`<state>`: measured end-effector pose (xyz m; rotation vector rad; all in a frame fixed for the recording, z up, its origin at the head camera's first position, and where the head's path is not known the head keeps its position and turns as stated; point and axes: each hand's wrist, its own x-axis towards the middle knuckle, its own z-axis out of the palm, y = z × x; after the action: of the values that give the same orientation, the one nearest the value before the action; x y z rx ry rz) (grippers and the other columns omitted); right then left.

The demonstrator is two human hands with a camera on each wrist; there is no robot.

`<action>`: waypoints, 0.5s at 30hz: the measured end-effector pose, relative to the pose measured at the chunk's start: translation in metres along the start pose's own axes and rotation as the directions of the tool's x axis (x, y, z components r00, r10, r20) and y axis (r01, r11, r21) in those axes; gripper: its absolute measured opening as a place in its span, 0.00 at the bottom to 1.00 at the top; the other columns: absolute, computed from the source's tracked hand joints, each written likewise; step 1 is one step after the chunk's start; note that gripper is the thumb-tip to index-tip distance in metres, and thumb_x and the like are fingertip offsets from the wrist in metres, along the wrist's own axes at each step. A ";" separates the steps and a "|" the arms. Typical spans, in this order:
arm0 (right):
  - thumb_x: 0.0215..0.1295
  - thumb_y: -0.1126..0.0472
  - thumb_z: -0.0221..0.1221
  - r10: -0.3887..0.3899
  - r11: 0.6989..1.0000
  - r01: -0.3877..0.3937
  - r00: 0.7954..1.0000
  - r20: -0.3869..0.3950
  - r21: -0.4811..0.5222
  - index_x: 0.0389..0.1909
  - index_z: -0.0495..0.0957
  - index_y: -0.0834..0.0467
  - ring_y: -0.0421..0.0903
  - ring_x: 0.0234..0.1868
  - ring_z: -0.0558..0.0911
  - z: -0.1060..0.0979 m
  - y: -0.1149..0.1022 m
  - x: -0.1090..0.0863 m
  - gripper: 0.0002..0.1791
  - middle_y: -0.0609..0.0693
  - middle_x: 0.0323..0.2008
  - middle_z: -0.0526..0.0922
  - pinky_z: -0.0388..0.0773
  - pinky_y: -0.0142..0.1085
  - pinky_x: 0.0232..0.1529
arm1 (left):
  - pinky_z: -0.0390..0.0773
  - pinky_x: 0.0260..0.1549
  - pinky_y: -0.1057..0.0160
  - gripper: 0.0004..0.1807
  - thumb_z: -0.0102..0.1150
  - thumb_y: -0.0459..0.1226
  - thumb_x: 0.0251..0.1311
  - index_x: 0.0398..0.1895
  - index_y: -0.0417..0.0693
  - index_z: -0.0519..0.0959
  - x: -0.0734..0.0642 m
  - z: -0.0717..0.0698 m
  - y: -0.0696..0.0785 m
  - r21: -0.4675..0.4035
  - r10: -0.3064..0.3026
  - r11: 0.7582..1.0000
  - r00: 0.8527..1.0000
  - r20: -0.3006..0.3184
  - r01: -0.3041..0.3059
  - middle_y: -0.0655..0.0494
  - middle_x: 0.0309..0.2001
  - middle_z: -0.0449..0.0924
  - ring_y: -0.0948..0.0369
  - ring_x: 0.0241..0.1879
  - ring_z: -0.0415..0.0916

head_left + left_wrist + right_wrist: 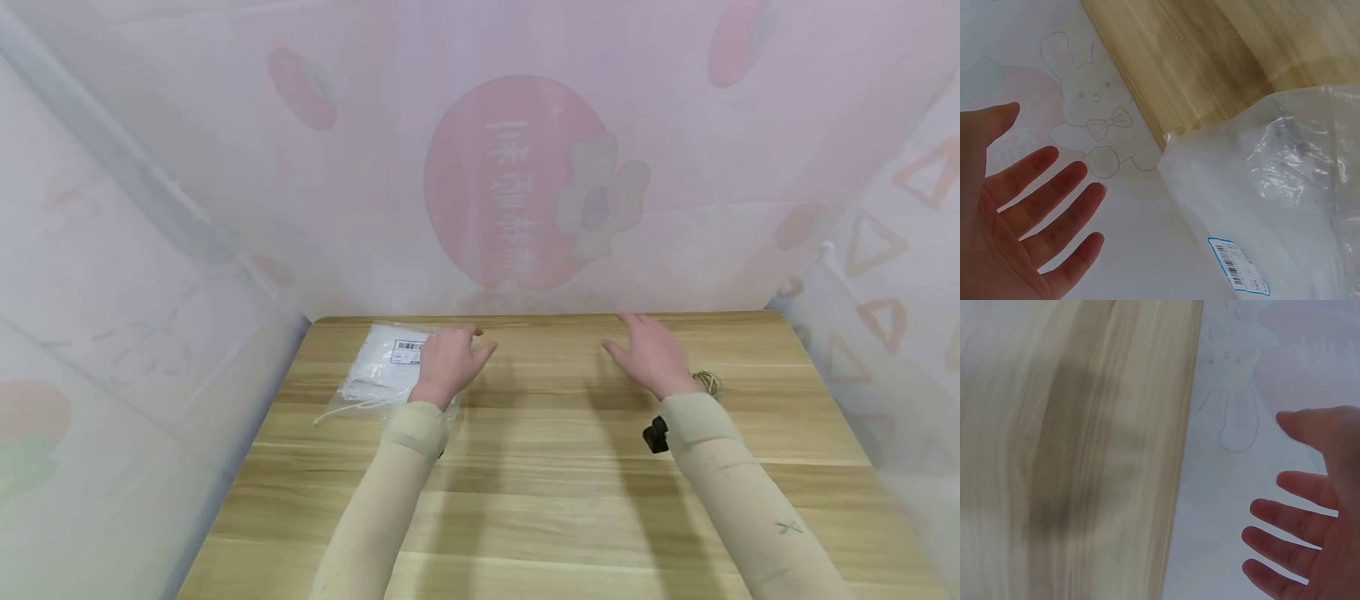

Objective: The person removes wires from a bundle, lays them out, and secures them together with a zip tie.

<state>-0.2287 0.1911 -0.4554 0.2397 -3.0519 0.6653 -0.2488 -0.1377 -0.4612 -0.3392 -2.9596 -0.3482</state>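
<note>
Hands flat above table (555,467), left hand (448,363) over plastic bag (382,367), right hand (654,353) empty, fingers spread

The table (555,500) is light wood with pale and darker brown grain stripes. At centre left lies a clear plastic bag (378,371) of white contents bearing a white, blue-edged barcode label (1237,265). Across the top, the sheer curtain (525,150) is pale pink with a big red-pink circle, and both sleeves (738,492) are beige.

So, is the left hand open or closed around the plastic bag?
Open. The left hand has straight, spread fingers and holds nothing; the plastic bag lies flat on the table.
</note>
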 end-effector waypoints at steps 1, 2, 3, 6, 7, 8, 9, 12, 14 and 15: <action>0.75 0.45 0.55 0.007 1.000 -0.007 1.000 0.001 -0.002 0.72 0.66 0.66 0.70 0.64 0.70 0.000 0.003 -0.002 0.35 0.70 0.68 0.68 0.70 0.64 0.58 | 0.76 0.23 0.56 0.27 0.56 0.59 0.70 0.55 0.50 0.85 -0.001 0.002 0.000 -0.012 -0.006 1.000 1.000 0.014 0.006 0.50 0.43 0.87 0.55 0.27 0.80; 0.76 0.46 0.55 0.016 1.000 -0.016 1.000 0.004 -0.001 0.70 0.68 0.66 0.70 0.64 0.70 0.000 0.007 -0.004 0.33 0.70 0.67 0.69 0.71 0.64 0.57 | 0.74 0.21 0.58 0.26 0.56 0.58 0.70 0.54 0.50 0.85 -0.003 0.003 -0.001 -0.024 -0.010 1.000 1.000 0.027 0.011 0.50 0.43 0.87 0.56 0.25 0.78; 0.76 0.48 0.55 0.027 1.000 -0.027 1.000 0.007 0.005 0.68 0.70 0.66 0.70 0.63 0.72 -0.001 0.010 -0.007 0.31 0.69 0.67 0.70 0.73 0.62 0.54 | 0.73 0.19 0.58 0.25 0.56 0.58 0.70 0.54 0.50 0.85 -0.004 0.005 -0.001 -0.032 -0.014 0.999 0.999 0.037 0.016 0.50 0.43 0.87 0.57 0.25 0.78; 0.77 0.50 0.54 0.076 0.997 -0.077 0.997 0.017 0.023 0.66 0.73 0.65 0.68 0.56 0.77 -0.003 0.024 -0.014 0.27 0.69 0.65 0.72 0.81 0.55 0.37 | 0.73 0.19 0.59 0.23 0.57 0.56 0.70 0.54 0.51 0.85 -0.009 0.009 -0.001 -0.051 -0.022 0.998 0.999 0.049 0.025 0.53 0.40 0.87 0.57 0.27 0.78; 0.77 0.51 0.54 0.090 0.995 -0.091 0.996 0.020 0.029 0.66 0.73 0.65 0.67 0.53 0.80 -0.003 0.029 -0.016 0.27 0.69 0.65 0.73 0.81 0.52 0.31 | 0.74 0.21 0.58 0.23 0.57 0.56 0.70 0.54 0.51 0.85 -0.010 0.010 0.000 -0.052 -0.024 0.998 0.998 0.054 0.027 0.53 0.40 0.87 0.57 0.29 0.80; 0.77 0.52 0.53 0.109 0.993 -0.110 0.994 0.024 0.037 0.66 0.73 0.65 0.66 0.49 0.81 -0.004 0.034 -0.018 0.26 0.69 0.64 0.73 0.79 0.49 0.25 | 0.75 0.22 0.57 0.22 0.58 0.55 0.70 0.54 0.51 0.85 -0.012 0.011 0.000 -0.057 -0.025 0.998 0.998 0.055 0.028 0.54 0.40 0.87 0.56 0.31 0.81; 0.77 0.52 0.53 0.123 0.991 -0.124 0.992 0.024 0.043 0.66 0.73 0.65 0.64 0.44 0.82 -0.005 0.039 -0.019 0.26 0.70 0.63 0.74 0.76 0.46 0.20 | 0.76 0.24 0.56 0.22 0.58 0.55 0.70 0.54 0.51 0.85 -0.013 0.013 0.000 -0.062 -0.027 0.998 0.998 0.061 0.031 0.54 0.40 0.87 0.56 0.33 0.82; 0.76 0.55 0.51 0.163 0.985 -0.164 0.986 0.021 0.054 0.65 0.73 0.66 0.60 0.37 0.81 -0.006 0.056 -0.024 0.24 0.72 0.62 0.74 0.73 0.43 0.19 | 0.79 0.30 0.54 0.22 0.58 0.54 0.70 0.54 0.51 0.84 -0.019 0.016 0.001 -0.092 -0.028 0.995 0.997 0.076 0.035 0.54 0.42 0.87 0.55 0.38 0.84; 0.76 0.57 0.50 0.187 0.980 -0.188 0.982 0.017 0.066 0.65 0.72 0.68 0.58 0.31 0.80 -0.007 0.069 -0.027 0.24 0.73 0.61 0.73 0.72 0.43 0.19 | 0.80 0.33 0.53 0.21 0.59 0.54 0.70 0.53 0.50 0.85 -0.024 0.020 0.001 -0.107 -0.025 0.994 0.997 0.079 0.033 0.53 0.44 0.87 0.55 0.40 0.84; 0.75 0.58 0.49 0.199 0.977 -0.199 0.980 0.014 0.071 0.66 0.71 0.69 0.56 0.29 0.78 -0.007 0.075 -0.028 0.25 0.74 0.60 0.73 0.72 0.43 0.20 | 0.80 0.34 0.53 0.21 0.59 0.53 0.70 0.53 0.50 0.85 -0.026 0.022 0.002 -0.111 -0.021 0.993 0.997 0.079 0.030 0.52 0.44 0.87 0.55 0.41 0.84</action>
<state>-0.2124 0.2651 -0.4810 -0.0650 -3.0887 0.7856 -0.2263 -0.1362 -0.4861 -0.3356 -3.0294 -0.5178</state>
